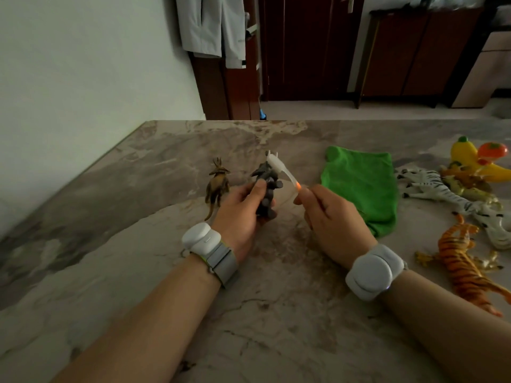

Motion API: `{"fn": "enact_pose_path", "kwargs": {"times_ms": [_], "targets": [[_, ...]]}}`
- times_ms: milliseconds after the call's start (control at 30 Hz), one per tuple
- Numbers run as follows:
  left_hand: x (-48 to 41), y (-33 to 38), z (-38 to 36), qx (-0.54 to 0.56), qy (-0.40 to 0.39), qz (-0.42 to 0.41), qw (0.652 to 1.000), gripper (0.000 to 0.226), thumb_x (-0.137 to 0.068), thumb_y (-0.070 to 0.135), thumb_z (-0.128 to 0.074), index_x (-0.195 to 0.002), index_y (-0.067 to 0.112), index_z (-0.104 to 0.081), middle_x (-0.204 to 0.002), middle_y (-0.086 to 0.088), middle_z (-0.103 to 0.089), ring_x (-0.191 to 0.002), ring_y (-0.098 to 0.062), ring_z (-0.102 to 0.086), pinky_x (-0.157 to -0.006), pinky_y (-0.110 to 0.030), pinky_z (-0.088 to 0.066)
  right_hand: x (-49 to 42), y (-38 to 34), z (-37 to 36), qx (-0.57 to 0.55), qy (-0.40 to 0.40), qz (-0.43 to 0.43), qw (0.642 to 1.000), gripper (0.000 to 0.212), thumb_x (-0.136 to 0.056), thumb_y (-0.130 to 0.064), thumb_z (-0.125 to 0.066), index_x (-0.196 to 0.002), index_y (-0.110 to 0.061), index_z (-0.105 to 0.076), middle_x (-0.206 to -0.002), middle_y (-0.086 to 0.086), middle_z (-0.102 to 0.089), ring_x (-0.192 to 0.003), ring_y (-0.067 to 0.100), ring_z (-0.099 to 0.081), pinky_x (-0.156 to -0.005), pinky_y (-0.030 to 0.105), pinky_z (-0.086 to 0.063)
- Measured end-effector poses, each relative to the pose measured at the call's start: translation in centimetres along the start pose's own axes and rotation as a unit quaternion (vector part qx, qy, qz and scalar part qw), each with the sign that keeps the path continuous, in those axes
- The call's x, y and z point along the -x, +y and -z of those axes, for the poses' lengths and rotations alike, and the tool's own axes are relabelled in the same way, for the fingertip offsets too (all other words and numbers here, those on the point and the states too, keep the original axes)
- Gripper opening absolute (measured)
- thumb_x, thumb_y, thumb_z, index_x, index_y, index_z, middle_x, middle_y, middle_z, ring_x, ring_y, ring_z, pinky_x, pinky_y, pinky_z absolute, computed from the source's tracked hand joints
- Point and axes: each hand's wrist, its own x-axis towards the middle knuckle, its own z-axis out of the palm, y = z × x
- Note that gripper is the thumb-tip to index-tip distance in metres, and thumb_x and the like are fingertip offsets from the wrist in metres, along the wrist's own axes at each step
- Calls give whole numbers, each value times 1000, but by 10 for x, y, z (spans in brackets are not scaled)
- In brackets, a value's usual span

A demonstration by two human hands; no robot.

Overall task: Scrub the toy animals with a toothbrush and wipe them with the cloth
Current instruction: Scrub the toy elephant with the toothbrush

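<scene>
Toothbrush (pixel 286 174) at grey toy (pixel 267 182), mid table (pixel 276 313)

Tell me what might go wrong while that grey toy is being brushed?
The right hand pinches the toothbrush only near its handle end, so a firm stroke on the grey toy might twist it loose. The brown toy stands upright just beside the left hand; a nudge could topple it.

This looks like a lived-in home: a pale jacket (pixel 210 26) hangs beside a dark wooden door (pixel 304 45), a dark wooden cabinet (pixel 420 53) stands on the light floor (pixel 318 110), and toy animals (pixel 464 266) lie on the marble-patterned counter (pixel 138 244).
</scene>
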Motion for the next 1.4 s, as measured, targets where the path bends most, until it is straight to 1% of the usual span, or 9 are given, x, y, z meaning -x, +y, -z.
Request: {"fn": "enact_pose_path", "kwargs": {"times_ms": [133,300,400,567,733,933,1067,1200,1400], "targets": [[-3,1,1,23,-10,5,1000,33,-104,19,-47,-110,-10,-63,-79,-13,-54,-66,-17,-55,-62,-28,-49,1,-2,-1,60,6,19,998,35,-101,-47,-43,-93,-21,-65,-67,-6,-61,-61,11,-57,-61,39,-48],[-5,0,4,10,8,26,1000,36,-104,22,-46,-120,-6,-62,-84,-11,-63,-69,-16,-61,-54,-26,-48,-3,1,3,101,9,17,995,37,-99,-53,-43,-87,-22,-61,-63,-5,-58,-58,14,-56,-56,39,-50],[-5,1,4,24,17,41,999,34,-104,23,-45,-115,-3,-64,-81,-10,-64,-67,-16,-58,-54,-26,-43,-4,3,5,115,12,21,993,37,-100,-51,-43,-86,-21,-61,-62,-5,-58,-57,16,-56,-56,42,-50],[-4,3,2,26,33,51,998,28,-103,22,-45,-104,3,-65,-77,-9,-64,-64,-15,-56,-54,-27,-39,-5,7,10,76,82,24,993,36,-102,-46,-44,-85,-17,-58,-58,-2,-54,-49,19,-52,-48,45,-46],[-4,2,1,29,46,52,997,28,-102,21,-48,-110,0,-64,-75,-9,-65,-63,-15,-57,-54,-27,-39,-3,6,3,104,23,42,993,37,-99,-52,-44,-87,-22,-64,-58,-6,-56,-51,13,-53,-52,42,-50],[-4,2,2,21,40,47,998,24,-102,20,-47,-102,4,-64,-78,-11,-64,-65,-18,-56,-55,-28,-39,-4,7,6,97,76,30,992,38,-101,-45,-45,-87,-14,-62,-60,0,-57,-52,21,-54,-51,45,-48],[-3,3,0,35,43,52,997,24,-102,19,-46,-98,5,-64,-75,-10,-63,-63,-17,-54,-55,-28,-37,-2,5,4,111,55,34,992,40,-99,-50,-42,-81,-19,-58,-56,-3,-53,-48,18,-50,-48,45,-47],[-2,3,1,25,40,47,998,22,-103,19,-45,-100,6,-63,-78,-11,-63,-65,-17,-54,-55,-28,-38,-4,7,7,108,82,13,991,39,-100,-49,-43,-85,-18,-61,-58,-2,-55,-50,20,-53,-50,46,-48],[-1,4,0,31,46,45,997,22,-102,18,-46,-99,5,-64,-74,-10,-64,-64,-18,-55,-56,-28,-38,-3,5,4,130,56,36,989,40,-100,-51,-41,-84,-20,-60,-58,-4,-54,-50,18,-52,-50,46,-49]]}}
